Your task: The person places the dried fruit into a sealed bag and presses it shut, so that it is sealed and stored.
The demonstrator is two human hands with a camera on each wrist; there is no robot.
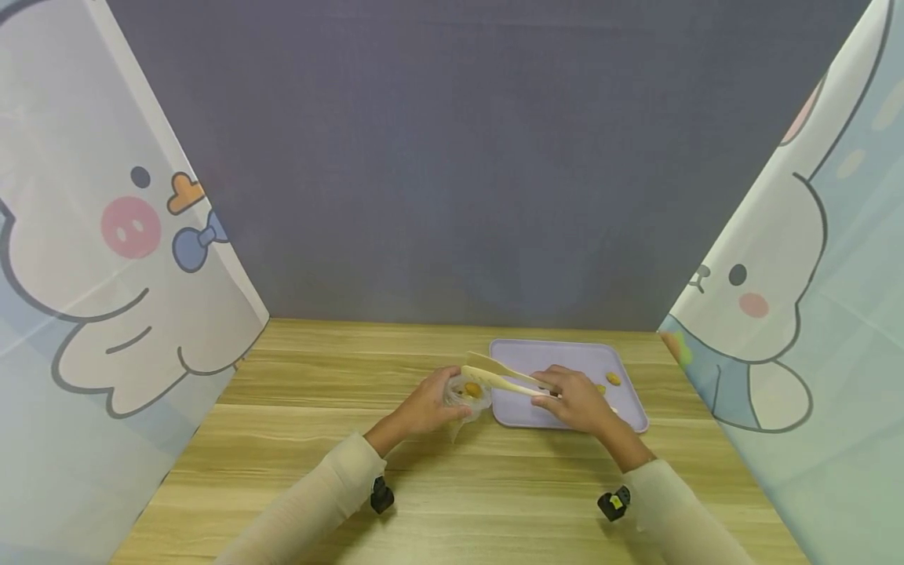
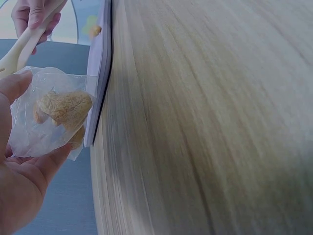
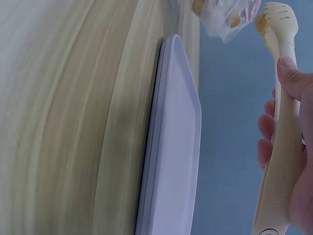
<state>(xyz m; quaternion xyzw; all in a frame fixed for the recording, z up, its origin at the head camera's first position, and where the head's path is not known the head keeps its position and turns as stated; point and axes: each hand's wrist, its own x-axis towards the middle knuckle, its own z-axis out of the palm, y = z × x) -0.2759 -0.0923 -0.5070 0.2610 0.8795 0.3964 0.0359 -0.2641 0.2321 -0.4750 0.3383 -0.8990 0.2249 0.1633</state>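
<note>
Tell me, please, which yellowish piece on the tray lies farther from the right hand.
The piece nearer the right edge of the tray; the other piece peeks out beside the right hand.

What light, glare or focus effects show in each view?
Head: soft shadows on the wooden table near the sleeves; left wrist: glints on the clear plastic bag, table pale at upper right; right wrist: dark shadow along the lilac tray, wood grain soft at left.

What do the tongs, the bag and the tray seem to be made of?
Tongs: likely matte plastic, evenly cream and smooth, with lettering. Bag: probably thin, shiny clear film; it wrinkles, glints and looks see-through. Tray: perhaps satin plastic, given its uniform lilac and rounded rim, though coated metal is possible.
</note>
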